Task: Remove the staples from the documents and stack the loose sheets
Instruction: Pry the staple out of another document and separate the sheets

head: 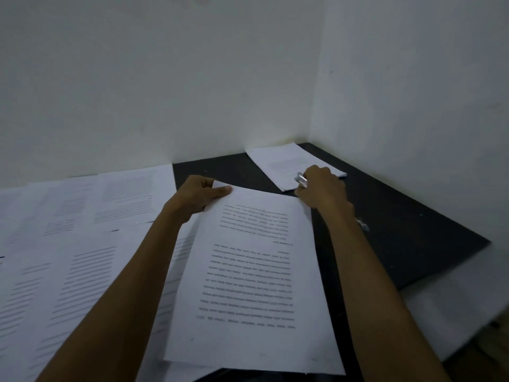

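The document [256,271] is white, crossed by rows of dark grey print in two blocks with one short bolder line between them. Left of the document the spread sheets [68,257] are white too, striped with blurred grey bars of text, and beyond it the stack of sheets [278,164] is white with faint grey print. Under the document the desk top [399,244] is matte black with a few pale specks, the metal tool [301,180] by its far right corner shiny silver, the walls [165,78] behind plain off-white.
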